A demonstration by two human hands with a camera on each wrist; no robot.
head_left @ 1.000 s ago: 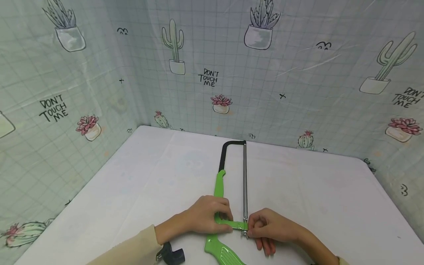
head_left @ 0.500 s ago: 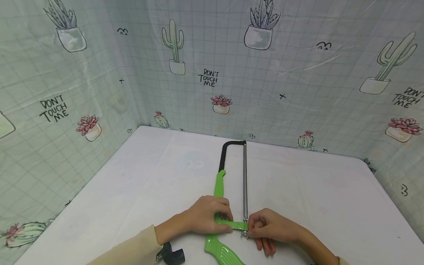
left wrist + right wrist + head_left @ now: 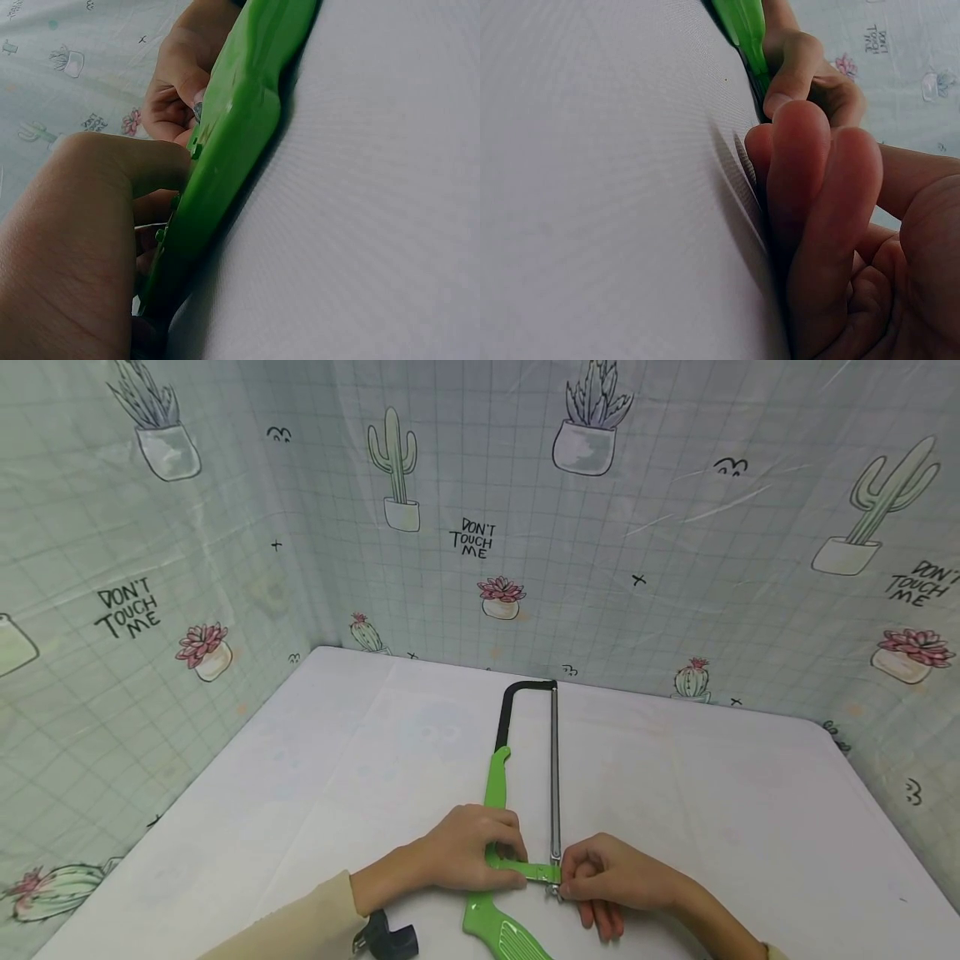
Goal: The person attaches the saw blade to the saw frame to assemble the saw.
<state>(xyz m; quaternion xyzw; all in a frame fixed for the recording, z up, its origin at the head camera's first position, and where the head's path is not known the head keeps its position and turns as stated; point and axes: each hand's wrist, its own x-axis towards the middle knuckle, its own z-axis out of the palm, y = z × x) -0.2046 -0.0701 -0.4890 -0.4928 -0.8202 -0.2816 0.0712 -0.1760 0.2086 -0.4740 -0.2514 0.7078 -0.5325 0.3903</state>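
Note:
A hacksaw with a green frame (image 3: 497,781) and black front bow lies flat on the white table, handle toward me. Its thin grey blade (image 3: 555,768) runs along the right side. My left hand (image 3: 474,847) grips the frame near the green cross arm (image 3: 540,870), thumb along the arm's near side. At the blade's near end my right hand (image 3: 618,872) pinches the small metal wing nut (image 3: 553,890) between thumb and forefinger; its other fingers rest loosely below. In the left wrist view the green frame (image 3: 225,150) hides part of the right hand.
A black piece (image 3: 393,941) with a rounded end sits beside the left sleeve (image 3: 300,918) at the near edge. Cloth walls (image 3: 420,577) printed with cacti stand behind and to the sides of the white table (image 3: 360,760).
The head view has shifted very slightly. Both hands and the hacksaw stay where they were.

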